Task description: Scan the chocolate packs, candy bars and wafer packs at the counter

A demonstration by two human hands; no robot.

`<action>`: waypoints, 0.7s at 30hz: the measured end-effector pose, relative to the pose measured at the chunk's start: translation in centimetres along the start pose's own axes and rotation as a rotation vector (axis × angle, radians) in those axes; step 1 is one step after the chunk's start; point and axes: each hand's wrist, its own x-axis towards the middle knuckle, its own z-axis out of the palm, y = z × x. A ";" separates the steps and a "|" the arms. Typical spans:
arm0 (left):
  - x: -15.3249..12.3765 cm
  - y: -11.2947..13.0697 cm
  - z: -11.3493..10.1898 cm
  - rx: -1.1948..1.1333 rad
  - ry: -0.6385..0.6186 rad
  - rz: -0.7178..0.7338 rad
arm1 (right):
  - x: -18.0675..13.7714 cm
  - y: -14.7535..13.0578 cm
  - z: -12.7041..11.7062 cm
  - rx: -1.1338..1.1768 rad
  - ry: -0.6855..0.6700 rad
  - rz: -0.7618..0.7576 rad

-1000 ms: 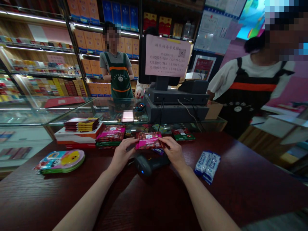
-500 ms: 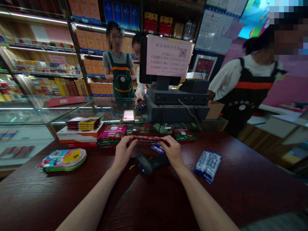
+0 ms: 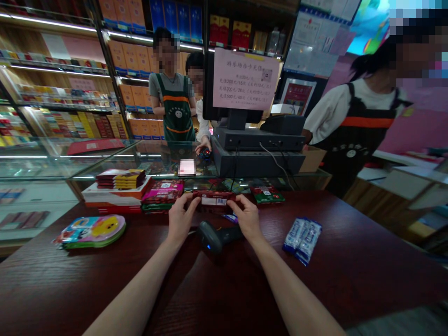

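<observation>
My left hand [image 3: 181,216] and my right hand [image 3: 245,216] both grip a flat red chocolate packet [image 3: 214,199] by its ends, just above the dark wooden counter [image 3: 224,280]. Its back faces me, with a white label and barcode showing. A black barcode scanner [image 3: 214,236] lies on the counter right below the packet, between my wrists, a blue light on its head. A small blue wrapper [image 3: 231,217] peeks out beside my right hand.
Stacked chocolate packets [image 3: 161,192] and red-and-white boxes [image 3: 115,193] sit at the left. A round cartoon pack [image 3: 91,230] lies further left, blue-white sachets [image 3: 301,239] at the right. A register with monitor [image 3: 257,144] stands behind. Three people in aprons stand beyond the glass case [image 3: 105,161].
Both hands have turned the packet over: its pink front faced me, then it stood edge-on, and now its back with the barcode label shows. A second person has come into view behind the monitor.
</observation>
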 end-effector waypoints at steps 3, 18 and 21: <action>0.0 0.3 0.1 -0.042 0.023 -0.029 | -0.1 -0.3 0.2 0.017 -0.016 0.012; 0.7 -0.6 -1.5 0.197 -0.329 0.361 | 0.7 0.6 0.4 0.065 0.050 0.112; 1.0 -0.7 -2.0 0.311 -0.376 0.476 | 0.6 0.5 0.7 0.071 0.035 0.115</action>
